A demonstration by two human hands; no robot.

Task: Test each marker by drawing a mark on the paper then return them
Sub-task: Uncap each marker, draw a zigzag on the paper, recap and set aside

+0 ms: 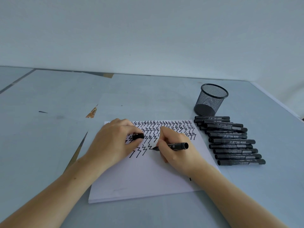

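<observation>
With rows of zigzags (pixel 164 127) done, my right grip (pixel 174 145) pinches a marker (pixel 176 146) mid-stroke, left grip (pixel 113 140) clutching its cap (pixel 138 136), pile (pixel 230 140) at three o'clock waiting.

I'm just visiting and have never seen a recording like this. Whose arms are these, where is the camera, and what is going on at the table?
There is no machine here: these are a person's two bare arms, filmed by one wide-angle camera worn on their head, looking down at the hands. On the grey table lies a stack of white paper, its top sheet filled with rows of black zigzag marks. The right hand grips an uncapped black marker with its tip on the paper, drawing another zigzag. The left hand rests on the paper and pinches the marker's cap. To the right lies a pile of capped black markers, and behind it stands a black mesh cup, which looks empty.
</observation>
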